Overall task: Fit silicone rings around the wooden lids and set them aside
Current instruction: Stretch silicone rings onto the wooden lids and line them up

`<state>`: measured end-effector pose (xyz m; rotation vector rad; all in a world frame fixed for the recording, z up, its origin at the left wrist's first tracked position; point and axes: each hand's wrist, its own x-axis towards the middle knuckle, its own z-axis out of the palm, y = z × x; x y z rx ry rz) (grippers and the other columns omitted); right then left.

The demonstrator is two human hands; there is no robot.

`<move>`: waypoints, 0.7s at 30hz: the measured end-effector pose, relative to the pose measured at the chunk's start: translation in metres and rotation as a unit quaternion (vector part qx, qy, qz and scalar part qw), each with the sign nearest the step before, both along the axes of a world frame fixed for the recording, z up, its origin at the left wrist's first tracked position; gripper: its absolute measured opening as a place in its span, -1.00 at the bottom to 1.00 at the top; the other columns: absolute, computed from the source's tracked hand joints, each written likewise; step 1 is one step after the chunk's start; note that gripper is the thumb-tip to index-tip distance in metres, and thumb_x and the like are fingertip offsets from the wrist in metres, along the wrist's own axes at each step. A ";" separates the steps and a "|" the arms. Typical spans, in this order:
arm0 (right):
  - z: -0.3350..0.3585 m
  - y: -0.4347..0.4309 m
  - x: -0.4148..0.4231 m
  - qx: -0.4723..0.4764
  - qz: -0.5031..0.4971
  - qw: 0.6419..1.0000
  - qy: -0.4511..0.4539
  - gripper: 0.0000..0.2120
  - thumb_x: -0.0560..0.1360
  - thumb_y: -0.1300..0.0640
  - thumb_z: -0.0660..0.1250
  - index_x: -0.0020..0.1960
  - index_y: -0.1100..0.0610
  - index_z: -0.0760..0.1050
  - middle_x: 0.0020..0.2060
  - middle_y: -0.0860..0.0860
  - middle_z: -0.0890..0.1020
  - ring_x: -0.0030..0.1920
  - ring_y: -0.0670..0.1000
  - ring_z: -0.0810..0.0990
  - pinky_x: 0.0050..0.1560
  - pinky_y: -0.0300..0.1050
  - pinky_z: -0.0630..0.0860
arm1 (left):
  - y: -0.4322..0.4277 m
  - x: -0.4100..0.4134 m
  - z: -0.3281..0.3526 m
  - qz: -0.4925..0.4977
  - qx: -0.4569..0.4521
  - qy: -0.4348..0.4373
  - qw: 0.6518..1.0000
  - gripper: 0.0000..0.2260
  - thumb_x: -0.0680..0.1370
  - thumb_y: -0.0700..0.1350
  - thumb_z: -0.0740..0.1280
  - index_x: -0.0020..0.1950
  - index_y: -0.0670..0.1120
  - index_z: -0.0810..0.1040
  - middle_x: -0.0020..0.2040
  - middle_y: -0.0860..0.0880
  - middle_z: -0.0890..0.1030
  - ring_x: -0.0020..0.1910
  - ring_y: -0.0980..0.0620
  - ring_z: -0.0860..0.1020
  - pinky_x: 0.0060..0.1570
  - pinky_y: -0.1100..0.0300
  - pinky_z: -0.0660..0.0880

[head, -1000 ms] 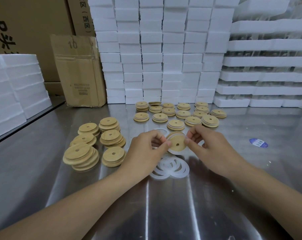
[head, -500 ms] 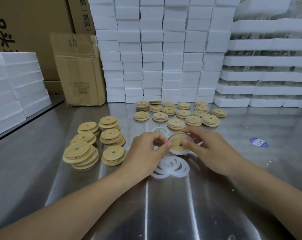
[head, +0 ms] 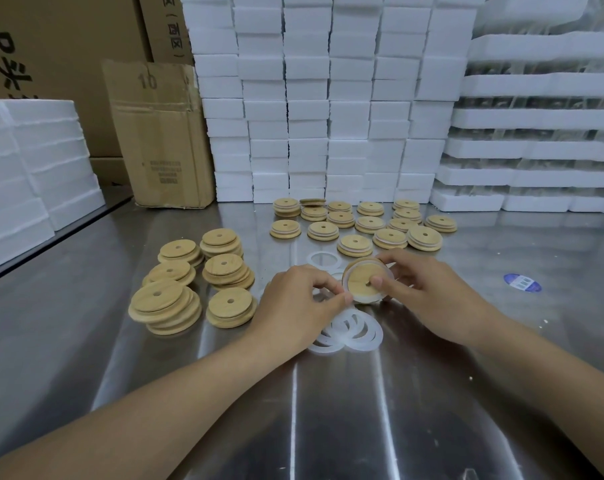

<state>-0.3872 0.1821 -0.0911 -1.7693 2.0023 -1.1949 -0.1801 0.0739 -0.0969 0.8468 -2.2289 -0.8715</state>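
Note:
I hold a round wooden lid (head: 360,280) with a centre hole tilted above the steel table (head: 328,410), a white silicone ring (head: 366,298) showing along its lower edge. My right hand (head: 428,292) grips the lid, its thumb pressed on the lid's face by the hole. My left hand (head: 299,303) pinches the ring at the lid's lower left edge. Loose silicone rings (head: 354,336) lie in a pile under my hands, and one more ring (head: 323,260) lies just beyond. Stacks of bare lids (head: 165,304) sit to the left. Ringed lids (head: 354,244) lie spread out behind.
White foam blocks (head: 328,98) are stacked in a wall along the back, with more foam (head: 23,174) at the left. A worn cardboard box (head: 158,133) stands at the back left. A blue oval sticker (head: 522,283) lies on the table to the right.
The lid has turned and tipped in my hands. My right thumb has moved onto its face near the hole. My left fingers have slid down to the ring at its lower left edge.

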 end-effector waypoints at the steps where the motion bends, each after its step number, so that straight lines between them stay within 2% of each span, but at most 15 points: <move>1: 0.000 0.000 0.000 0.000 0.000 1.000 0.002 -0.89 0.60 -0.07 0.42 0.12 -0.15 0.60 -0.15 -0.14 0.71 -0.15 -0.06 0.68 0.00 -0.08 0.61 | 0.000 0.000 0.000 0.002 -0.005 -0.003 1.000 -0.89 0.56 0.11 0.54 -0.11 0.12 0.76 0.00 0.16 0.73 0.13 0.17 0.63 0.25 -0.01 0.55; 6: 0.001 0.001 0.000 0.007 0.003 1.000 0.015 -0.93 0.60 -0.12 0.41 0.06 -0.17 0.60 -0.14 -0.12 0.71 -0.12 -0.09 0.67 0.01 -0.06 0.59 | 0.000 0.000 0.001 0.015 -0.017 -0.007 1.000 -0.91 0.57 0.09 0.51 -0.08 0.12 0.75 0.00 0.18 0.72 0.14 0.16 0.62 0.28 -0.05 0.54; 9: 0.002 0.002 -0.001 0.007 0.006 1.000 0.027 -0.96 0.58 -0.10 0.44 0.02 -0.20 0.60 -0.14 -0.18 0.70 -0.09 -0.14 0.67 -0.05 -0.21 0.52 | -0.001 -0.001 0.001 0.017 -0.016 -0.004 1.000 -0.92 0.59 0.08 0.49 -0.06 0.12 0.74 0.03 0.18 0.72 0.17 0.17 0.62 0.29 -0.04 0.54; 11: 0.003 0.003 -0.001 0.011 0.000 0.999 0.051 -0.89 0.57 -0.12 0.45 0.07 -0.21 0.58 -0.13 -0.22 0.69 -0.06 -0.18 0.66 -0.09 -0.32 0.47 | 0.000 0.000 0.001 0.017 -0.016 -0.003 1.000 -0.92 0.59 0.08 0.48 -0.05 0.12 0.74 0.04 0.18 0.72 0.18 0.17 0.61 0.30 -0.04 0.54; 13: 0.003 0.005 0.001 0.008 -0.011 0.996 0.088 -0.75 0.56 -0.15 0.43 0.23 -0.24 0.53 -0.09 -0.25 0.67 0.01 -0.23 0.62 -0.11 -0.38 0.45 | 0.001 0.000 0.001 0.015 -0.017 -0.001 1.000 -0.92 0.60 0.07 0.48 -0.04 0.13 0.74 0.05 0.18 0.72 0.19 0.17 0.61 0.30 -0.04 0.54; 16: 0.003 0.006 0.006 -0.013 -0.010 0.993 0.117 -0.60 0.57 -0.16 0.42 0.38 -0.27 0.46 0.03 -0.31 0.64 0.11 -0.25 0.57 -0.05 -0.41 0.41 | 0.002 -0.001 0.002 0.013 -0.024 -0.001 1.000 -0.93 0.61 0.07 0.47 -0.03 0.13 0.73 0.05 0.19 0.72 0.19 0.17 0.61 0.30 -0.04 0.54; 18: 0.004 0.005 0.008 -0.025 -0.008 0.991 0.133 -0.61 0.58 -0.20 0.40 0.38 -0.26 0.48 0.09 -0.36 0.62 0.15 -0.25 0.56 -0.01 -0.39 0.37 | 0.002 -0.001 0.002 0.013 -0.025 0.009 1.000 -0.93 0.61 0.05 0.47 -0.05 0.12 0.73 0.02 0.19 0.72 0.17 0.17 0.62 0.28 -0.05 0.55; 21: 0.006 0.006 0.008 -0.050 -0.019 0.990 0.134 -0.70 0.58 -0.23 0.37 0.28 -0.22 0.57 0.04 -0.33 0.65 0.12 -0.23 0.59 -0.07 -0.38 0.42 | 0.003 -0.001 0.002 0.024 -0.032 0.037 0.999 -0.92 0.59 0.03 0.47 -0.09 0.12 0.72 -0.02 0.20 0.72 0.12 0.18 0.62 0.22 -0.03 0.57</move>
